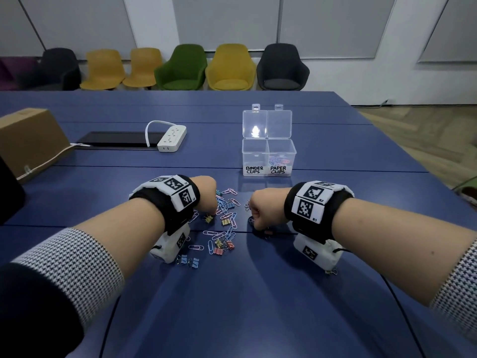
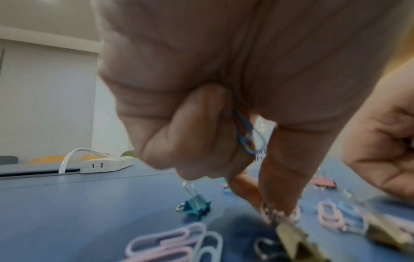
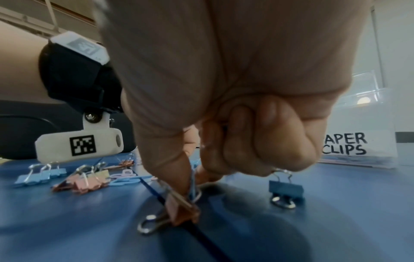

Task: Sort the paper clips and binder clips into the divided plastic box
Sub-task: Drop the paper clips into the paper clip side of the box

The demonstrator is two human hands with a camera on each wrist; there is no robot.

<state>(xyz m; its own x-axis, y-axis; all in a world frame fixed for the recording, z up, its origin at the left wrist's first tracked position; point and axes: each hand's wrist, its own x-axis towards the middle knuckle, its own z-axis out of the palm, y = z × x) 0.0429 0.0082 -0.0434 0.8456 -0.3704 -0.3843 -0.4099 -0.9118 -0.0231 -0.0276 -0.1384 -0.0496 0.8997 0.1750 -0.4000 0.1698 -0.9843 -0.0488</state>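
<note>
hands (image 1: 232, 202) over clips | blue table (image 1: 284, 293) | chairs (image 1: 229, 67) along wall

I read two handwritten labels, black capitals on white strips, on the front wall of the divided plastic box (image 1: 268, 153) standing toward the tabletop's far edge. The strip on the left compartment says "BINDER CLIPS" (image 1: 254, 169); the one on the right compartment says "PAPER CLIPS" (image 1: 278, 169). From the right wrist view I see that second label up close, its first letter cut off by my hand. The right wristband's marker tiles (image 1: 307, 208) carry small codes, "R1" and "R2".
</note>
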